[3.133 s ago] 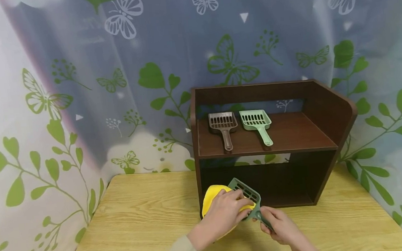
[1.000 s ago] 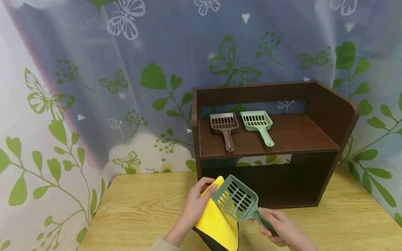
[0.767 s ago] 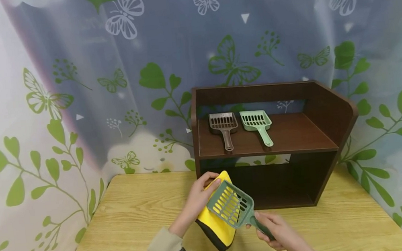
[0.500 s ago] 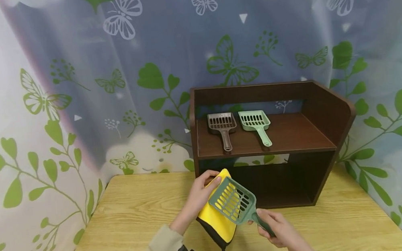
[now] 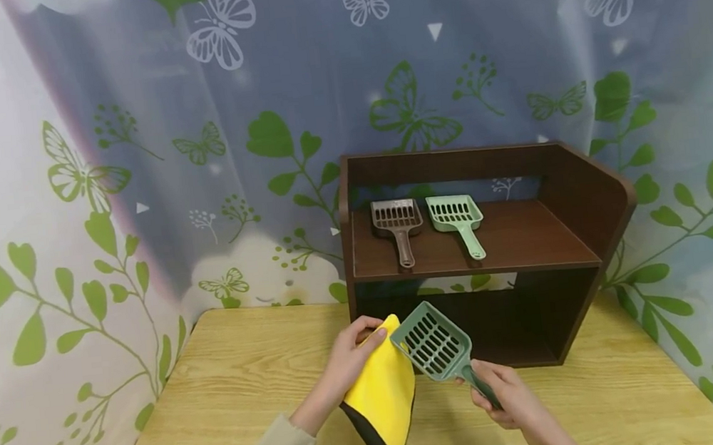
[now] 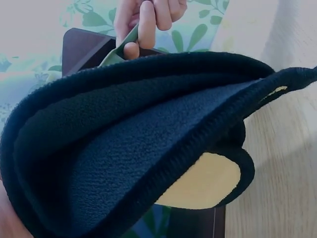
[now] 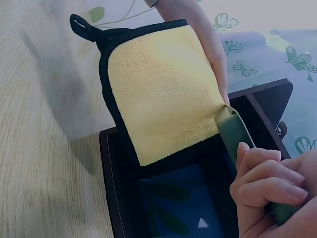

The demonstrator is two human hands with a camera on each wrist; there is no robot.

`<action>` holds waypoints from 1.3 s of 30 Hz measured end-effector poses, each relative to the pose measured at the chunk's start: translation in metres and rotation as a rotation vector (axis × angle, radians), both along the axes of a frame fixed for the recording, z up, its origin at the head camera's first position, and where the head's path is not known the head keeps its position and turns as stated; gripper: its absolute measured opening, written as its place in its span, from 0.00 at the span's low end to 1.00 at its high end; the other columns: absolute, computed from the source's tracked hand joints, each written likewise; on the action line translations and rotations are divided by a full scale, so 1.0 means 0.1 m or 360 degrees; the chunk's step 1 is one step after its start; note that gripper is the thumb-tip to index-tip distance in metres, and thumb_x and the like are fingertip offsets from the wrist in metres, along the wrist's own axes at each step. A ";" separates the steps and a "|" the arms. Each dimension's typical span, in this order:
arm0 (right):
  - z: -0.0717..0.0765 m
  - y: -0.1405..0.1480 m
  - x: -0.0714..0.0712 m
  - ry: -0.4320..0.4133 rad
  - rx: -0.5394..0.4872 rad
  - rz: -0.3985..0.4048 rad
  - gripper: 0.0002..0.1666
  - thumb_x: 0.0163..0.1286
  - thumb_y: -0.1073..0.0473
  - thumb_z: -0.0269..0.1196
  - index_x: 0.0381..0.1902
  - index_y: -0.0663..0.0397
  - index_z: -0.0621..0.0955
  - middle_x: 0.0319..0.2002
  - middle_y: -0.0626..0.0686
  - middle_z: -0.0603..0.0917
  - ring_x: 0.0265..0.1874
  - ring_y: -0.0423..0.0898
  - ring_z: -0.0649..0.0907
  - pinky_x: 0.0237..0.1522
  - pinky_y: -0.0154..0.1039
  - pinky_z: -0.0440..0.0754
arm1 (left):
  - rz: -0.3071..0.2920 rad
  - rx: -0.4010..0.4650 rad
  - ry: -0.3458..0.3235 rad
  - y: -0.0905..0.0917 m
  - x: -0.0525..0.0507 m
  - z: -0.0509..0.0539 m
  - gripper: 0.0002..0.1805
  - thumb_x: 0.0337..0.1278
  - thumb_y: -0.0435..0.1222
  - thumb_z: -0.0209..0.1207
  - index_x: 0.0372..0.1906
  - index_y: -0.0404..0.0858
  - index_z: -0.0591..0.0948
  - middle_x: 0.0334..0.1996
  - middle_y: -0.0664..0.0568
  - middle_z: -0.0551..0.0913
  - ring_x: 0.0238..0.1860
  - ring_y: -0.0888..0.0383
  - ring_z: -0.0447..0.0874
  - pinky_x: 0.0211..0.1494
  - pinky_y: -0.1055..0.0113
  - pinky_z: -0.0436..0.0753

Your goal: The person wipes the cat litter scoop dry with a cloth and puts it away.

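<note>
My left hand (image 5: 348, 359) pinches a folded yellow cleaning cloth (image 5: 382, 395) near its top corner. Black edging and a hanging loop trim the cloth (image 7: 158, 89), and its dark inner side faces the left wrist camera. With curled fingers my right hand (image 5: 509, 398) grips the handle of a dark green slotted litter scoop (image 5: 434, 344), held tilted above the table. The scoop's left corner comes up close to the cloth; in the right wrist view its edge seems to meet the cloth. Most of the scoop is hidden behind the cloth in the left wrist view.
A dark brown two-tier shelf (image 5: 564, 231) stands on the wood-grain table (image 5: 249, 376) behind my hands. On its upper board lie a brown litter scoop (image 5: 401, 236) and a light green litter scoop (image 5: 461, 223), side by side. A patterned curtain (image 5: 289, 57) hangs behind.
Earlier, my left hand pressed the cloth onto the scoop. It has since drawn the cloth off to the left, and the scoop has shifted right, mostly uncovering its slots from the cloth.
</note>
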State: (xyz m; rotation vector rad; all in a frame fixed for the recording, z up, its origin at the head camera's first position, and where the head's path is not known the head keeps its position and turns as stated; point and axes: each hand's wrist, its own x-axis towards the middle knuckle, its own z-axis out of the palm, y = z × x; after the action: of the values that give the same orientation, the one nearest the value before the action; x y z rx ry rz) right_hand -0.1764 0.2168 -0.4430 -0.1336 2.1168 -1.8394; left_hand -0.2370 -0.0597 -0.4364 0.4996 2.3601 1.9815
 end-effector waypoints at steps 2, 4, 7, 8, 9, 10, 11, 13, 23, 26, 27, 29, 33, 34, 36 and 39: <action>0.00 -0.01 0.00 -0.0001 0.0006 0.0023 0.28 0.84 0.43 0.45 0.49 0.64 0.77 0.19 0.45 0.68 0.09 0.34 0.56 0.13 0.28 0.55 | 0.0021 -0.0020 0.0011 0.00 -0.01 0.01 0.16 0.74 0.38 0.58 0.56 0.31 0.79 0.42 0.40 0.86 0.30 0.60 0.82 0.36 0.69 0.80; -0.01 -0.02 0.01 0.0011 0.0017 0.0072 0.29 0.84 0.43 0.44 0.49 0.66 0.77 0.19 0.45 0.68 0.09 0.34 0.56 0.13 0.28 0.55 | 0.0043 -0.0035 0.0019 0.01 -0.02 0.02 0.16 0.73 0.39 0.58 0.55 0.32 0.80 0.40 0.40 0.86 0.28 0.60 0.81 0.34 0.69 0.80; -0.02 -0.05 0.03 0.0022 0.0025 0.0150 0.30 0.84 0.44 0.43 0.50 0.68 0.77 0.19 0.45 0.69 0.09 0.34 0.57 0.13 0.28 0.56 | 0.0071 -0.0055 0.0019 0.02 -0.05 0.03 0.16 0.73 0.40 0.58 0.55 0.33 0.81 0.40 0.41 0.86 0.26 0.60 0.79 0.32 0.70 0.79; -0.02 -0.06 0.03 0.0033 0.0027 0.0174 0.31 0.85 0.44 0.43 0.50 0.70 0.76 0.19 0.45 0.69 0.09 0.33 0.57 0.12 0.28 0.56 | 0.0072 -0.0054 0.0017 0.03 -0.06 0.04 0.16 0.73 0.40 0.58 0.55 0.33 0.81 0.40 0.41 0.87 0.26 0.60 0.79 0.32 0.70 0.79; -0.02 -0.07 0.04 0.0038 0.0031 0.0191 0.31 0.85 0.44 0.43 0.50 0.71 0.76 0.19 0.44 0.69 0.09 0.33 0.57 0.12 0.27 0.56 | 0.0070 -0.0049 0.0017 0.03 -0.07 0.04 0.16 0.73 0.40 0.58 0.55 0.33 0.80 0.41 0.41 0.87 0.26 0.60 0.80 0.32 0.70 0.79; -0.02 -0.07 0.04 0.0047 0.0035 0.0204 0.32 0.85 0.44 0.43 0.50 0.71 0.76 0.19 0.44 0.69 0.09 0.33 0.58 0.12 0.27 0.56 | 0.0070 -0.0047 0.0019 0.04 -0.09 0.05 0.16 0.73 0.40 0.58 0.56 0.33 0.80 0.42 0.40 0.87 0.26 0.60 0.80 0.33 0.70 0.79; -0.03 -0.08 0.04 0.0059 0.0042 0.0218 0.32 0.85 0.44 0.43 0.51 0.72 0.76 0.19 0.44 0.69 0.09 0.33 0.58 0.12 0.27 0.56 | 0.0071 -0.0046 0.0026 0.04 -0.10 0.05 0.16 0.73 0.40 0.58 0.56 0.33 0.80 0.43 0.40 0.87 0.27 0.60 0.80 0.33 0.70 0.79; -0.03 -0.07 0.04 0.0100 0.0063 0.0251 0.32 0.84 0.45 0.43 0.51 0.72 0.77 0.19 0.44 0.70 0.08 0.32 0.58 0.12 0.27 0.57 | 0.0071 -0.0041 0.0038 0.04 -0.12 0.07 0.16 0.73 0.39 0.58 0.55 0.33 0.80 0.44 0.40 0.87 0.28 0.61 0.81 0.34 0.70 0.80; -0.04 0.10 -0.08 0.0278 0.0221 0.0596 0.27 0.85 0.49 0.45 0.48 0.68 0.80 0.21 0.45 0.72 0.11 0.33 0.58 0.13 0.27 0.56 | -0.0131 -0.0206 0.0272 -0.01 -0.18 0.14 0.13 0.73 0.41 0.59 0.54 0.40 0.83 0.46 0.46 0.86 0.34 0.60 0.82 0.36 0.70 0.81; -0.03 0.16 -0.14 0.0365 0.0279 0.0665 0.24 0.85 0.50 0.45 0.43 0.64 0.80 0.18 0.52 0.71 0.11 0.32 0.57 0.13 0.28 0.56 | -0.0266 -0.0365 0.0378 -0.02 -0.18 0.17 0.12 0.73 0.43 0.59 0.54 0.45 0.84 0.46 0.52 0.86 0.33 0.62 0.81 0.36 0.69 0.81; -0.03 0.18 -0.16 0.0401 0.0306 0.0683 0.23 0.85 0.51 0.46 0.42 0.62 0.81 0.18 0.56 0.70 0.10 0.32 0.57 0.13 0.27 0.57 | -0.0313 -0.0417 0.0411 -0.02 -0.17 0.18 0.12 0.72 0.43 0.59 0.53 0.46 0.84 0.46 0.54 0.87 0.33 0.63 0.80 0.37 0.69 0.80; -0.02 0.20 -0.18 0.0447 0.0351 0.0710 0.22 0.85 0.51 0.46 0.38 0.58 0.81 0.17 0.60 0.71 0.10 0.32 0.57 0.13 0.28 0.58 | -0.0398 -0.0500 0.0459 -0.01 -0.17 0.20 0.11 0.72 0.44 0.59 0.53 0.48 0.85 0.47 0.56 0.86 0.35 0.64 0.79 0.40 0.69 0.80; 0.02 0.19 -0.21 0.0538 0.0436 0.0721 0.22 0.84 0.52 0.48 0.33 0.55 0.82 0.17 0.51 0.74 0.10 0.31 0.59 0.13 0.29 0.59 | -0.0523 -0.0600 0.0482 0.02 -0.15 0.25 0.12 0.71 0.46 0.60 0.52 0.49 0.86 0.46 0.59 0.86 0.39 0.65 0.79 0.44 0.68 0.79; 0.03 0.18 -0.21 0.0555 0.0450 0.0720 0.22 0.84 0.53 0.49 0.32 0.55 0.81 0.17 0.47 0.74 0.10 0.31 0.59 0.13 0.29 0.60 | -0.0542 -0.0619 0.0489 0.04 -0.14 0.26 0.12 0.71 0.46 0.60 0.52 0.49 0.86 0.46 0.59 0.86 0.39 0.64 0.78 0.44 0.68 0.79; 0.06 0.17 -0.21 0.0592 0.0479 0.0717 0.22 0.83 0.53 0.49 0.30 0.55 0.81 0.17 0.43 0.75 0.10 0.31 0.59 0.13 0.29 0.60 | -0.0578 -0.0660 0.0510 0.08 -0.13 0.30 0.12 0.71 0.46 0.60 0.52 0.49 0.86 0.45 0.60 0.86 0.39 0.65 0.78 0.45 0.69 0.78; 0.10 0.15 -0.21 0.0622 0.0515 0.0722 0.23 0.83 0.53 0.50 0.28 0.56 0.80 0.17 0.42 0.75 0.10 0.30 0.59 0.14 0.28 0.60 | -0.0628 -0.0727 0.0559 0.16 -0.11 0.34 0.13 0.70 0.46 0.60 0.52 0.47 0.87 0.44 0.60 0.86 0.39 0.66 0.77 0.46 0.70 0.77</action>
State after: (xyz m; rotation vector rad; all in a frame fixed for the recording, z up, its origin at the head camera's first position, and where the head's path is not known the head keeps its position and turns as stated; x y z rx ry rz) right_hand -0.1976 0.2322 -0.4329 -0.8745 2.3494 -1.2675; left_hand -0.2482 -0.0441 -0.4022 1.2382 2.5258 1.2206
